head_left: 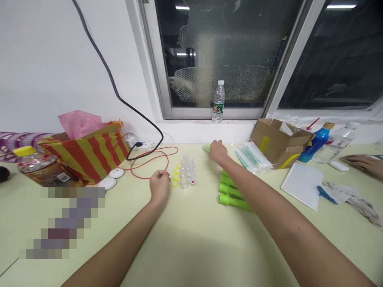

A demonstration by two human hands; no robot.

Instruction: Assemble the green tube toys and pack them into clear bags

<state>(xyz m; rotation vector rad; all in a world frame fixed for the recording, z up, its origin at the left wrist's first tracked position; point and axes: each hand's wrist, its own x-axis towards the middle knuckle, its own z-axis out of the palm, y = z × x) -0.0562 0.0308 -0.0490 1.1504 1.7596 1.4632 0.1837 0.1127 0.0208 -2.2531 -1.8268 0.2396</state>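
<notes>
My right hand (218, 150) is at the far side of the table (191, 247), fingers bent down at the green-tinted piece (206, 147), which peeks out just left of them. Most of that piece is under my hand, so I can't tell what it is, or whether my fingers are clamped on it or only resting there. My left hand (160, 184) is curled loosely, fingertips drawn in, just left of the yellow rings (175, 183); I can't tell if anything is pinched in it. The clear cups (184, 182) stand right beside the rings, between my two hands, too small and crowded to count surely. My right forearm covers the right ends of the green tubes (229, 200). A blocky blur hides a patch on the left, and a black thing (4, 174) is cut off at the left edge. Another person's hand (363, 164) is cut off at the right.
</notes>
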